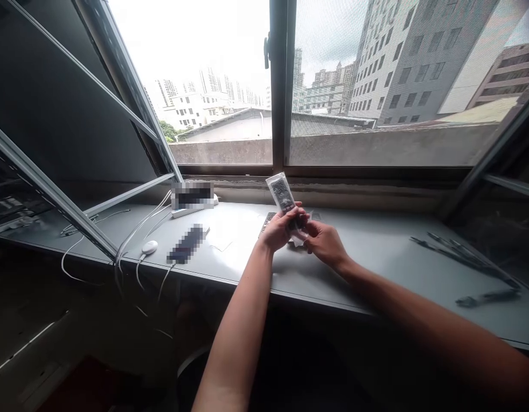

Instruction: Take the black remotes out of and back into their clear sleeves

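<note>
A slim dark object in a clear plastic sleeve (282, 192) is held up over the desk, tilted with its upper end toward the window. What exactly is inside cannot be made out. My left hand (276, 232) is closed around its middle, thumb across the front. At the lower end, my right hand (327, 243) pinches the edge of the plastic between thumb and fingers. Behind my hands, partly hidden, a flat dark patterned item (268, 223) lies on the desk.
On the grey desk (376, 246) to the left are a blurred phone-like device (188, 245), a white round charger (149, 247), white cables and a power strip (194, 207). Dark thin strips (466, 257) lie at right. Metal frames (67, 206) slant up at the left; a window stands behind.
</note>
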Demonstrator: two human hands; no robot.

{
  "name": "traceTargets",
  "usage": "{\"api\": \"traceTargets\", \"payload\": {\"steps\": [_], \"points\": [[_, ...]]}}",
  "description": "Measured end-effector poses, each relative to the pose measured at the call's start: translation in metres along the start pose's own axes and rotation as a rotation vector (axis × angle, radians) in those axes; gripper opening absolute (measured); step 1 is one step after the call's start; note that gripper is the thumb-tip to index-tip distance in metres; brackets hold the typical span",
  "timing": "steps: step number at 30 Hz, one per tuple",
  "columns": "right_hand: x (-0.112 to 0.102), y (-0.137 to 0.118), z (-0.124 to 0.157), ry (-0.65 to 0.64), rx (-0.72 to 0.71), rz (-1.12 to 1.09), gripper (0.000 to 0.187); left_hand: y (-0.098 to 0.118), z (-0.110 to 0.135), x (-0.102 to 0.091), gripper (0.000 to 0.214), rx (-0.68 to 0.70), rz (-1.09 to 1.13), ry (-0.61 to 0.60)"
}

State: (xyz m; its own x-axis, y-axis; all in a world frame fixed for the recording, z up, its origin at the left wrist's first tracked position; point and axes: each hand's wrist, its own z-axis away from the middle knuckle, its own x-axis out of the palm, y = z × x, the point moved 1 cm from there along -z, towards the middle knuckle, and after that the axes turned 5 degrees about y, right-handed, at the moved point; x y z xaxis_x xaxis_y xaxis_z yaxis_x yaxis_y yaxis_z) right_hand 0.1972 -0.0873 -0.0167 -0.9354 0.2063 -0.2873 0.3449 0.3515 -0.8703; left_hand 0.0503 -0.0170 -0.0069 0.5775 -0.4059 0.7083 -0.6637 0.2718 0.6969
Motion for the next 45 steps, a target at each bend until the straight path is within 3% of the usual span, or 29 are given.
{"api": "traceTargets", "payload": {"steps": [5,11,13,16,21,28,38,45], "points": [[-0.006,-0.009,-0.001,0.001,0.001,0.023,0.045,-0.001,-0.007,-0.002,0.033,0.081,0.099,0.125],[0.003,-0.006,0.004,-0.194,-0.012,0.003,0.049,0.012,-0.020,-0.018,0.021,0.246,0.406,0.419],[0.007,-0.003,0.005,-0.222,0.041,-0.029,0.045,0.015,-0.021,-0.019,0.018,0.249,0.437,0.458],[0.010,-0.002,0.005,-0.301,0.131,-0.094,0.043,0.015,-0.017,-0.014,0.015,0.196,0.432,0.398],[0.010,-0.005,0.005,-0.406,0.158,-0.226,0.044,0.009,-0.010,-0.001,0.017,0.063,0.308,0.280],[0.010,-0.009,0.006,-0.501,0.216,-0.279,0.045,0.006,-0.010,-0.005,0.020,0.102,0.251,0.226],[0.007,-0.009,0.005,-0.393,0.406,-0.264,0.053,0.002,-0.010,-0.008,0.018,0.131,0.146,0.204],[0.008,-0.005,0.003,-0.330,0.375,-0.359,0.051,0.003,-0.012,-0.010,0.020,0.120,0.130,0.211]]}}
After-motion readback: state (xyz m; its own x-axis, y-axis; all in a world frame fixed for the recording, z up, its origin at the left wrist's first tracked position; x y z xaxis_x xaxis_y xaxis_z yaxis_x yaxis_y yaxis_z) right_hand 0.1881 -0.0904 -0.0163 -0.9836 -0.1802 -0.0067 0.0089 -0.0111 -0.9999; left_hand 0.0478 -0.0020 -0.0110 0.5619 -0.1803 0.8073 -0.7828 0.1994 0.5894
